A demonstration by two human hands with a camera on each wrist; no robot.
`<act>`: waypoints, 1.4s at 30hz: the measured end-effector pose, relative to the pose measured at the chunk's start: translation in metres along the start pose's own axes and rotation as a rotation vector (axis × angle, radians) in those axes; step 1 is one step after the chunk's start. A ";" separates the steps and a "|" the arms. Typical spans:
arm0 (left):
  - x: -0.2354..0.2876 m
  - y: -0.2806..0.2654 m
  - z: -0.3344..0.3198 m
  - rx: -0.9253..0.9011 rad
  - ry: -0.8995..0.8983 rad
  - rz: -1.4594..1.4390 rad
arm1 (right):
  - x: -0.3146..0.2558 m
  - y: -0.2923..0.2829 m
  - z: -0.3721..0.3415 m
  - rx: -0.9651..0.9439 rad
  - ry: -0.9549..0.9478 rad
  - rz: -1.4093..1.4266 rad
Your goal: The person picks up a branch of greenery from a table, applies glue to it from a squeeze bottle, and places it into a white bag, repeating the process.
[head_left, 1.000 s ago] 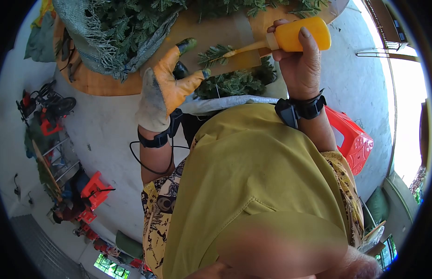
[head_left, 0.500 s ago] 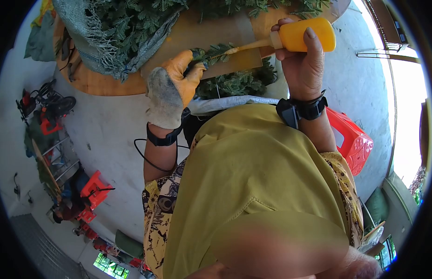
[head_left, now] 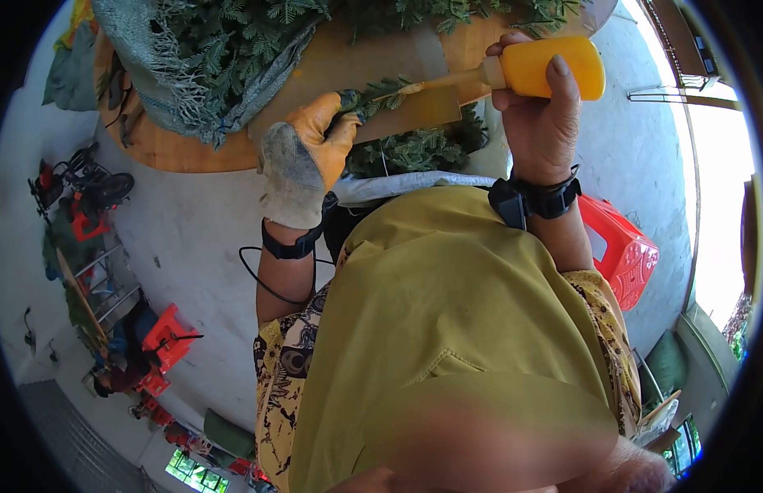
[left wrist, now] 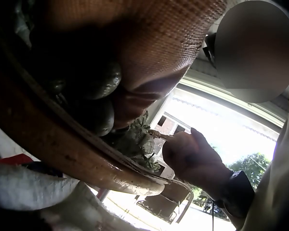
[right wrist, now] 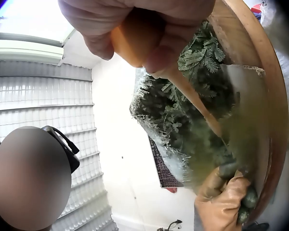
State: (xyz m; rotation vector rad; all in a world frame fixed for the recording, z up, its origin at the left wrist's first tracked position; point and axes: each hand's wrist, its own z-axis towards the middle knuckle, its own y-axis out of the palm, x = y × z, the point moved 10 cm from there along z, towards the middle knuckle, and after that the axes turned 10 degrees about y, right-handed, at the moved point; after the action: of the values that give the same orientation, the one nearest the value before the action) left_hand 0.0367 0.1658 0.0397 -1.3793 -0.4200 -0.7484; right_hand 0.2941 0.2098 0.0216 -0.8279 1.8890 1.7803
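Works at a varnished wooden table [head_left: 180, 156] with a curved rim, above a grey concrete floor [head_left: 196, 226]. On the tabletop, a flat brownish board [head_left: 353, 57]; to its left, a grey-green woven plastic sack [head_left: 147, 74] with a frayed mouth, packed with dark green fir branches [head_left: 242, 49]. At the near edge, a bundle of needled greenery [head_left: 418, 152] behind white plastic sheeting [head_left: 414, 182]. Out to the right, a red plastic stool [head_left: 632, 255] and a bright opening [head_left: 723, 238]; out to the left, a dark wheeled machine [head_left: 106, 189].

Pinches a short green fir sprig [head_left: 386, 94] over the board, by its left end, between green-tipped fingers of the left hand [head_left: 303, 160] in an orange-and-grey work glove. Wraps the bare right hand [head_left: 542, 123] round a yellow plastic squeeze bottle [head_left: 554, 67], lying sideways, with its long tapered nozzle [head_left: 451, 80] aimed left at the sprig. Cannot tell whether tip and needles touch.

From the right wrist alone: pale ribbed panels [right wrist: 38, 91] and a dark gridded patch [right wrist: 164, 168] beside the sack. From the left wrist alone: a leafy tree [left wrist: 255, 166] outdoors; pinch lost in shadow there.
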 end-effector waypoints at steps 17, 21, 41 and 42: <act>0.008 -0.003 0.001 0.026 0.041 0.001 | 0.003 0.004 0.002 0.008 -0.008 -0.109; 0.010 -0.003 0.002 0.018 0.025 -0.003 | 0.003 -0.002 0.001 0.048 -0.012 -0.092; 0.016 0.000 0.003 0.006 0.025 0.013 | -0.002 -0.014 -0.001 0.066 -0.011 -0.094; 0.021 0.002 0.005 0.000 0.065 0.010 | -0.001 -0.015 -0.001 0.072 -0.006 -0.091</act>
State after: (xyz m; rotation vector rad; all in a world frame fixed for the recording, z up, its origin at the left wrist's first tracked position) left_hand 0.0533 0.1660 0.0533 -1.3526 -0.3613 -0.7828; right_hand 0.3051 0.2092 0.0112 -0.8668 1.8691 1.6487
